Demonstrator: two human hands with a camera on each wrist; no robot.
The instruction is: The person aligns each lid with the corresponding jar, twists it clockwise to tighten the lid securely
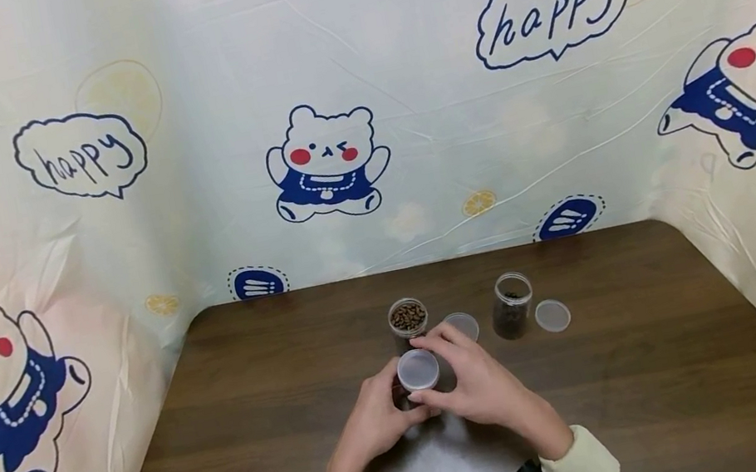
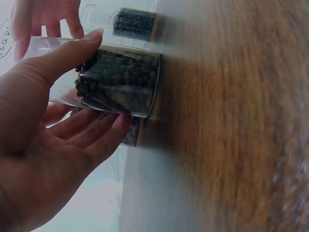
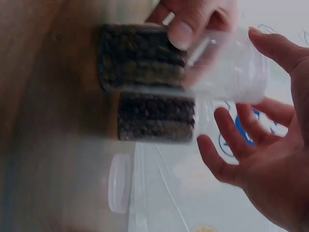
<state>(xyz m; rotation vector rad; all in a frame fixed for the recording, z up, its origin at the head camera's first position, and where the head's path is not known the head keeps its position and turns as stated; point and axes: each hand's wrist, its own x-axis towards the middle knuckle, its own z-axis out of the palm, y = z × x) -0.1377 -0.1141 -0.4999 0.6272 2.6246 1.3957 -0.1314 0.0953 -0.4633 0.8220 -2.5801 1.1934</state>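
A clear jar [image 2: 123,82], about half filled with brown beans, stands near the middle of the table with a translucent lid [image 1: 418,370] on its mouth. My left hand [image 1: 377,415] grips the jar's side, thumb across the front and fingers behind, as the left wrist view shows. The right hand [image 1: 479,387] holds the lid by its rim between thumb and fingers; its other fingers are spread in the right wrist view. Just behind is an uncovered jar [image 1: 408,317] of brown beans, its lower part hidden by the hands.
A loose lid [image 1: 465,325] lies behind my right hand, partly hidden by it. Farther right stands another uncovered jar [image 1: 512,319] with dark contents, and a second loose lid [image 1: 553,315] lies beside it. A printed cloth [image 1: 436,133] hangs around the brown table [image 1: 264,408].
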